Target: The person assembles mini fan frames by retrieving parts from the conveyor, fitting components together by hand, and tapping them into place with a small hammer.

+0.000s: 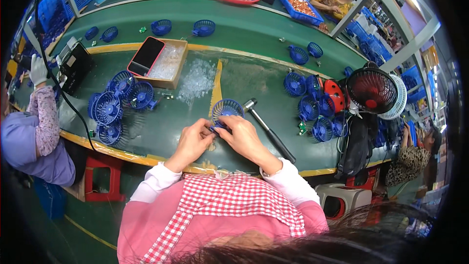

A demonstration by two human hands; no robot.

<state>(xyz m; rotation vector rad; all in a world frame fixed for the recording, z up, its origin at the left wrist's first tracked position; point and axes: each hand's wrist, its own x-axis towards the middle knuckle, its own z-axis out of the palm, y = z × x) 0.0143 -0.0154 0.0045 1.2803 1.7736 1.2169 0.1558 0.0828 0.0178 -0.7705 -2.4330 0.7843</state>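
Blue plastic makes up the fan cage [227,108] being worked on, which sits just in from the middle of the desk's [259,80] near edge, its round grille toward the far edge and its narrow end toward the person. Both grips are narrow and closed on that end: the left hand [192,143] pinches it between thumb and fingertips, while the right hand [240,136] meets it there, fingers lying over the near rim of the grille. Whether a smaller part is caught between the fingertips is hidden. For good handling, I would let the right hand steady the rim and leave the finer pinching to the left, pressing along the narrow end rather than across it, since the thin ribs look likely to flex. Keeping the wrists low over the near edge should help control. The hammer [268,129] lies just to the right, its handle slanting toward the near edge, so the right elbow needs care. Clear plastic pieces [198,78], scattered toward the far edge, are best left undisturbed.
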